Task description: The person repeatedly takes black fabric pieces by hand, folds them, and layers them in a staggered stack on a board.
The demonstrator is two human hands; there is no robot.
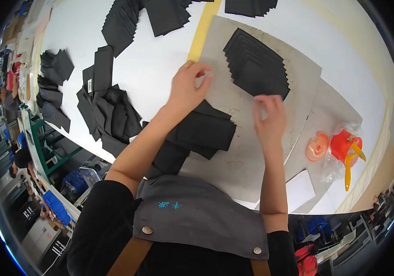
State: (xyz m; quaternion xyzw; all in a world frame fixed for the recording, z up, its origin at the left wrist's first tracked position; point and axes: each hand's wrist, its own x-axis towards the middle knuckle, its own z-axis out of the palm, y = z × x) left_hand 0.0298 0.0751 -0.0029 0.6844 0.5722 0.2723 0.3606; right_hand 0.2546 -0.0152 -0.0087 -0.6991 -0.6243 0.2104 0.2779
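In the head view, a fanned stack of black fabric pieces (257, 64) lies on a grey board (298, 76). My right hand (271, 118) is at the stack's lower edge, its fingers bent and slightly blurred, a gap between thumb and fingers. Whether the fingertips touch the fabric is unclear. My left hand (188, 86) hovers over the board's left edge, thumb and curled fingers apart with nothing between them. Just below it, more black fabric pieces (206, 131) lie overlapping in a loose pile, partly hidden by my left forearm.
A jumbled heap of black pieces (107, 112) sits to the left, one with a white label. More fanned stacks (122, 25) lie at the far side. On the right are a red pot with yellow-handled tools (344, 145), an orange lid (317, 147) and white paper (300, 191).
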